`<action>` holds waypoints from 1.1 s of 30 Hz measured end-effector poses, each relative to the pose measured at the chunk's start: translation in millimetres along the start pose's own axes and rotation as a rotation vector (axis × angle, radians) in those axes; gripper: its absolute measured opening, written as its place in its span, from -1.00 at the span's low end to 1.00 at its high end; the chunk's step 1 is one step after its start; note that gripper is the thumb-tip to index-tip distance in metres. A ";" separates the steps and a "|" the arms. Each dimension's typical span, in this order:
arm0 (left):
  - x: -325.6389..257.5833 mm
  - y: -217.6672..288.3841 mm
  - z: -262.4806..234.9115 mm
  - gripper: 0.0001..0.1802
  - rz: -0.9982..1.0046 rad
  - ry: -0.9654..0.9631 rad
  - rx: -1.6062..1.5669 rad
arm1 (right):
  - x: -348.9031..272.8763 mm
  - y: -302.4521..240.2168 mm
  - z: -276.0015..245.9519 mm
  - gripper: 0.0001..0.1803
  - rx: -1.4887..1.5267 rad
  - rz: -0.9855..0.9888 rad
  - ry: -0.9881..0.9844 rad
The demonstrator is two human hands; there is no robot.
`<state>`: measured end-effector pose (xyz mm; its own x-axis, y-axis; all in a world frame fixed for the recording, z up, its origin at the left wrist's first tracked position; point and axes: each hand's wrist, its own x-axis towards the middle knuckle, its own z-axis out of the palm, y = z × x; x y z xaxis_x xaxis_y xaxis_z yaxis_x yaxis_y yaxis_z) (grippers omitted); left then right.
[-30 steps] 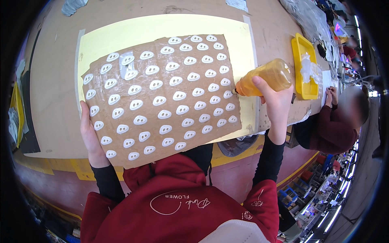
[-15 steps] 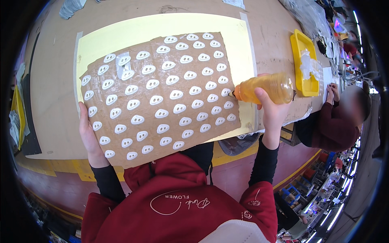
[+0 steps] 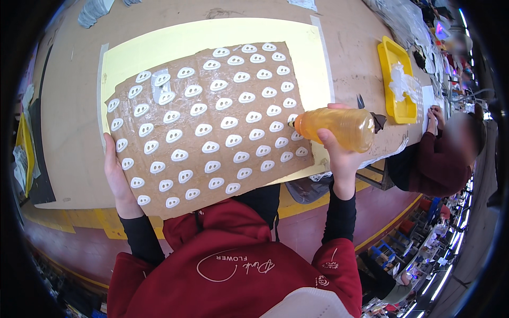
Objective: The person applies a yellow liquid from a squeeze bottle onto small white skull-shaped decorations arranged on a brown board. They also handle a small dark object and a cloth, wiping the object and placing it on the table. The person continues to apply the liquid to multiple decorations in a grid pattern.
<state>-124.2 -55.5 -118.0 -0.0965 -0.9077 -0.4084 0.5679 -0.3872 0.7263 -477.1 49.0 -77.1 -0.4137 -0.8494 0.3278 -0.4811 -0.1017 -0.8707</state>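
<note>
A brown cardboard sheet [image 3: 199, 153] lies tilted across the near table edge, covered with rows of small white snout-shaped pieces [image 3: 233, 140], each with two holes. My left hand [image 3: 117, 177] grips its lower left edge; the fingers beneath are hidden. My right hand [image 3: 342, 156] is wrapped round a clear squeeze bottle [image 3: 347, 127] of amber liquid, held nearly level. Its narrow tip points left, right at a white piece near the sheet's right edge. Whether the tip touches that piece, I cannot tell.
Pale yellow paper [image 3: 175, 53] is taped to the table under the sheet. A yellow tray [image 3: 392, 90] with crumpled white plastic stands at the right. Beyond it sits another person [image 3: 442, 153] with hands on the table. Grey cloth pieces [image 3: 94, 11] lie at the far left.
My right hand has brought the bottle a little to the left, its tip now further over the sheet's right edge. My left hand stays put, and the sheet has barely shifted.
</note>
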 end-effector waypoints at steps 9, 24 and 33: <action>5.3 -0.9 -7.8 -0.48 0.011 0.016 0.017 | 13.2 2.0 0.4 -0.34 0.573 0.206 0.141; 4.4 -1.7 -2.6 -0.47 0.027 -0.002 0.017 | 14.4 3.6 -37.6 -0.21 1.113 0.188 0.325; 2.8 -1.1 0.9 -0.48 0.045 -0.011 0.028 | 36.6 25.9 -15.2 -0.64 0.429 0.311 0.120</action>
<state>-125.8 -57.8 -119.5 -0.0805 -0.9261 -0.3686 0.5492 -0.3498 0.7590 -516.4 23.1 -82.1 -0.5835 -0.8107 0.0480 0.0265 -0.0781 -0.9966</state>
